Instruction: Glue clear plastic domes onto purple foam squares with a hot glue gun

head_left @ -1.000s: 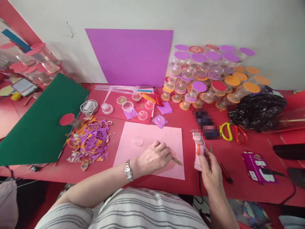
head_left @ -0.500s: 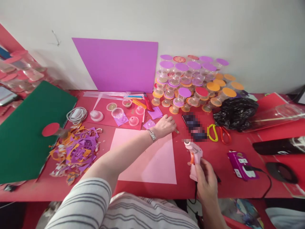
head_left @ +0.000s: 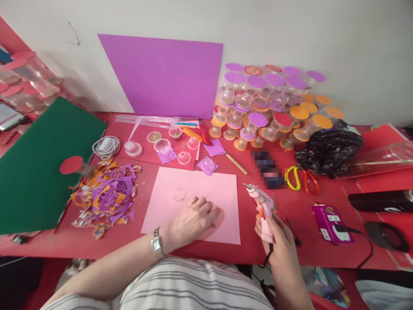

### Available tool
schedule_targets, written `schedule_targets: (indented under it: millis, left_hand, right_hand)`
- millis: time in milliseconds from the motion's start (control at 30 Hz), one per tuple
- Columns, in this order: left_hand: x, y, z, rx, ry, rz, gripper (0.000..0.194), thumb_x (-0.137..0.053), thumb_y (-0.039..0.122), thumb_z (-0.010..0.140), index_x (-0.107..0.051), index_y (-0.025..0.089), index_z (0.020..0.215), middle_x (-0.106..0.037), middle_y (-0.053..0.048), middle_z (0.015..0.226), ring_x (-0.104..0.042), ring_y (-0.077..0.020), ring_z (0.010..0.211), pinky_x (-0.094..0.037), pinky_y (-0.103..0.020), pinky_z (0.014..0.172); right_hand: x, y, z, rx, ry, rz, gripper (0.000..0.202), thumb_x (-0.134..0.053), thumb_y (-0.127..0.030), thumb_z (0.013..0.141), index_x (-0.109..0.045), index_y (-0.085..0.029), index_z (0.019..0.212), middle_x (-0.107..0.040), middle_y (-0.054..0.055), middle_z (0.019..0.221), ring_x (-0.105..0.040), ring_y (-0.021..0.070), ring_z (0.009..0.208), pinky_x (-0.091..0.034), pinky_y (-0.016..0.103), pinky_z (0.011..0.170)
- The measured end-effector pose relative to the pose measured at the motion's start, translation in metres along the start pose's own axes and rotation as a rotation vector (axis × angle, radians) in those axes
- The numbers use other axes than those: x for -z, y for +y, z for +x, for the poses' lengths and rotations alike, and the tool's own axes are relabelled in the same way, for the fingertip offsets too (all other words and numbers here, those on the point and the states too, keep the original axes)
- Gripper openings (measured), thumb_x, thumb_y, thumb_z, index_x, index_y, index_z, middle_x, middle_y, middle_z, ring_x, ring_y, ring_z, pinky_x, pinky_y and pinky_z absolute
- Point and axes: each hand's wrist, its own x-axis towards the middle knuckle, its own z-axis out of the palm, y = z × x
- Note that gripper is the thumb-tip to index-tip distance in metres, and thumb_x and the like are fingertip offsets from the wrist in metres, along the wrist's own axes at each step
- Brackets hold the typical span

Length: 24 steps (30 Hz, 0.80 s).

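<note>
A pale pink glue gun (head_left: 265, 211) is in my right hand (head_left: 277, 237), its metal nozzle pointing up and left and its cord hanging below. My left hand (head_left: 196, 217) hovers over or rests on a light pink sheet (head_left: 222, 189); which of the two I cannot tell. Its fingers are loosely bent and apart, with nothing visible in them. Beyond that hand, a clear round plastic piece (head_left: 177, 193) lies on the sheet. Past the sheet's far edge are a wooden-handled tool (head_left: 237, 163) and a clear dome lid (head_left: 208, 165) on a purple square.
Stacked clear cups (head_left: 251, 105) with coloured discs stand along the wall at the right. Paper scraps (head_left: 112, 193) and a green board (head_left: 48, 163) lie left. Scissors (head_left: 310, 183), a black plastic bag (head_left: 329, 150) and a purple power socket box (head_left: 332, 224) sit right.
My left hand has drawn back from beside the wooden-handled tool to above the pink sheet. That tool now lies in plain sight. My right hand still holds the glue gun.
</note>
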Motion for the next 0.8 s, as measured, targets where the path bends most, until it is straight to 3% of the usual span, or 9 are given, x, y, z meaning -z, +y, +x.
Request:
schedule_targets:
  millis: [67, 167, 267, 367, 467, 567, 633, 700, 800]
  left_hand:
    - [-0.011, 0.004, -0.014, 0.047, -0.037, -0.037, 0.037, -0.066, 0.032, 0.089, -0.053, 0.015, 0.119, -0.062, -0.007, 0.099, -0.056, -0.0233, 0.090, -0.041, -0.037, 0.076]
    - [-0.022, 0.003, -0.025, 0.107, -0.056, -0.083, 0.032, -0.064, 0.031, 0.090, -0.055, 0.016, 0.116, -0.061, -0.008, 0.100, -0.057, -0.0230, 0.091, -0.041, -0.037, 0.077]
    - [-0.027, 0.000, -0.030, 0.122, -0.022, -0.091, 0.030, -0.065, 0.031, 0.089, -0.057, 0.016, 0.113, -0.061, -0.007, 0.098, -0.058, -0.0237, 0.090, -0.041, -0.037, 0.074]
    - [-0.027, -0.002, -0.033, 0.111, 0.033, -0.085, 0.032, -0.068, 0.034, 0.087, -0.057, 0.015, 0.112, -0.062, -0.007, 0.096, -0.058, -0.0233, 0.086, -0.042, -0.036, 0.072]
    - [-0.023, -0.003, -0.037, 0.051, 0.140, -0.110, 0.029, -0.064, 0.034, 0.091, -0.057, 0.014, 0.111, -0.062, -0.006, 0.090, -0.058, -0.0211, 0.081, -0.042, -0.035, 0.072]
    - [-0.016, -0.009, -0.051, 0.032, 0.372, -0.195, 0.024, -0.052, 0.029, 0.098, -0.053, 0.015, 0.117, -0.061, -0.004, 0.085, -0.056, -0.0177, 0.076, -0.044, -0.032, 0.074]
    - [-0.012, -0.018, -0.065, 0.153, 0.538, -0.267, 0.019, -0.049, 0.029, 0.099, -0.051, 0.017, 0.114, -0.060, -0.003, 0.084, -0.056, -0.0167, 0.076, -0.045, -0.030, 0.072]
    - [-0.012, -0.029, -0.080, 0.370, 0.649, -0.335, 0.020, -0.053, 0.032, 0.098, -0.050, 0.018, 0.112, -0.058, -0.003, 0.086, -0.056, -0.0163, 0.077, -0.046, -0.028, 0.069]
    - [-0.016, -0.045, -0.095, 0.624, 0.627, -0.372, 0.036, -0.063, 0.036, 0.091, -0.048, 0.018, 0.118, -0.057, -0.004, 0.091, -0.056, -0.0176, 0.081, -0.048, -0.030, 0.072]
  right_hand:
    - [-0.006, -0.001, -0.005, -0.005, -0.056, -0.016, 0.032, -0.079, -0.045, 0.067, -0.069, -0.023, 0.088, -0.072, 0.003, 0.080, -0.071, 0.0197, 0.074, -0.059, 0.033, 0.068]
    - [-0.016, 0.004, -0.011, -0.095, -0.069, 0.035, 0.035, -0.080, -0.044, 0.065, -0.069, -0.023, 0.091, -0.073, 0.003, 0.080, -0.071, 0.0209, 0.077, -0.060, 0.036, 0.072]
    - [-0.025, 0.010, -0.016, -0.186, -0.070, 0.057, 0.039, -0.078, -0.047, 0.065, -0.067, -0.022, 0.093, -0.073, 0.004, 0.079, -0.071, 0.0229, 0.077, -0.060, 0.037, 0.069]
    - [-0.033, 0.006, -0.021, -0.126, -0.156, 0.029, 0.029, -0.073, -0.046, 0.072, -0.066, -0.021, 0.086, -0.070, 0.003, 0.074, -0.068, 0.0199, 0.070, -0.057, 0.033, 0.064]
    - [-0.040, -0.012, -0.029, -0.030, -0.233, 0.042, 0.021, -0.069, -0.041, 0.076, -0.063, -0.022, 0.080, -0.062, 0.000, 0.069, -0.059, 0.0156, 0.062, -0.053, 0.030, 0.060]
    - [-0.046, -0.032, -0.035, 0.031, -0.237, 0.094, 0.015, -0.065, -0.037, 0.077, -0.059, -0.023, 0.081, -0.051, -0.003, 0.067, -0.050, 0.0131, 0.058, -0.047, 0.028, 0.055]
    - [-0.051, -0.039, -0.037, 0.065, -0.234, 0.129, 0.013, -0.061, -0.034, 0.076, -0.056, -0.024, 0.081, -0.045, -0.004, 0.065, -0.044, 0.0114, 0.055, -0.042, 0.026, 0.052]
    - [-0.055, -0.039, -0.037, 0.109, -0.231, 0.037, 0.013, -0.057, -0.036, 0.076, -0.052, -0.024, 0.079, -0.045, -0.005, 0.064, -0.044, 0.0117, 0.055, -0.042, 0.026, 0.053]
    - [-0.059, -0.027, -0.035, 0.174, -0.243, -0.246, 0.021, -0.050, -0.044, 0.083, -0.047, -0.026, 0.074, -0.049, -0.003, 0.062, -0.050, 0.0153, 0.057, -0.048, 0.032, 0.059]
